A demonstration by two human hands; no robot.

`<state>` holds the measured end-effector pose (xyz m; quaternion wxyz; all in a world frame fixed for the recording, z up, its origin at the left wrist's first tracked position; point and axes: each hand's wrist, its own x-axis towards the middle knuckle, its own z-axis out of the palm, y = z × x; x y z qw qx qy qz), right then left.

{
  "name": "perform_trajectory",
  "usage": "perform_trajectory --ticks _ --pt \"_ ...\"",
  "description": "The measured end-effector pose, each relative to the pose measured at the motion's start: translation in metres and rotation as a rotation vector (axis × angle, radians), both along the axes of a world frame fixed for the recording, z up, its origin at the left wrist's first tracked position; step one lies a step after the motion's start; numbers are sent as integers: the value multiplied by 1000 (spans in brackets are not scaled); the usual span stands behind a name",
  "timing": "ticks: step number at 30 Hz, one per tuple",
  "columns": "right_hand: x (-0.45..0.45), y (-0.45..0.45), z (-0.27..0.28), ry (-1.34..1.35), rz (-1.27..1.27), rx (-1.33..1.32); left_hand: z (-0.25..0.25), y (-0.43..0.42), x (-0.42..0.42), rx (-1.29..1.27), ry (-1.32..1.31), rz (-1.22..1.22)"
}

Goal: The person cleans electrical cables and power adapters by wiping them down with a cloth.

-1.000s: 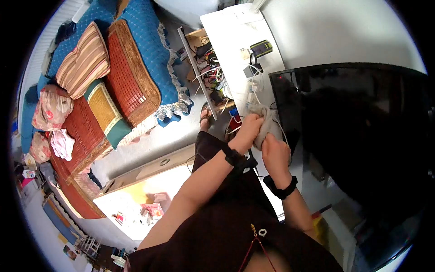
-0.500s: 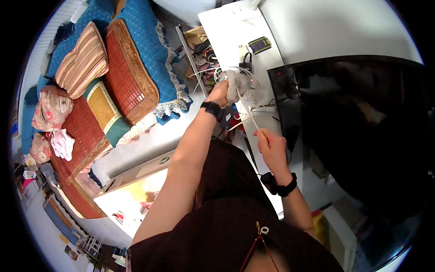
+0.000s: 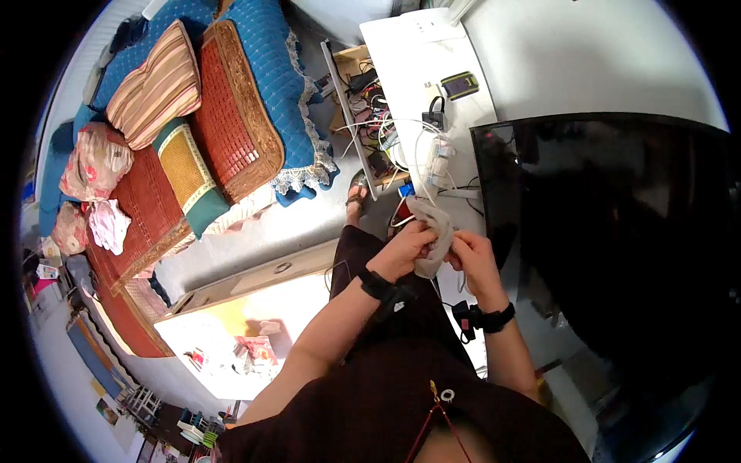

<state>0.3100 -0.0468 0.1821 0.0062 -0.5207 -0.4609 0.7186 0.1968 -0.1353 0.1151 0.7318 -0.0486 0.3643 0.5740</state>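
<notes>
Just in front of my body, my left hand is closed on a crumpled greyish-white cloth. My right hand pinches at the cloth's right edge, close to the left fingers. It appears to grip a white cable, though its fingertips are partly hidden. The cable curves from the desk down to the cloth, and a short piece hangs below my hands. A clear plastic bundle lies on the desk beyond the cloth.
An open drawer full of tangled cables juts from the white desk. A black adapter and a dark yellow-edged device lie on the desk. A large black screen stands at right. Below left is another open drawer.
My left hand has drawn the cloth back from the desk toward my body. The hands, apart before, now meet at the cloth. The view has shifted slightly.
</notes>
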Motion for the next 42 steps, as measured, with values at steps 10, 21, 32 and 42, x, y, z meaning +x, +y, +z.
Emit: perform_trajectory --ticks 10,21,32,42 --pt "-4 -17 12 -55 241 598 -125 52 -23 193 926 185" --pt "-2 -2 45 -52 193 528 -163 151 -84 -161 212 202" --pt "14 24 51 -146 54 386 -166 206 -64 -193 482 59" --pt "41 57 36 -62 -350 352 -139 135 -78 -271 93 258"
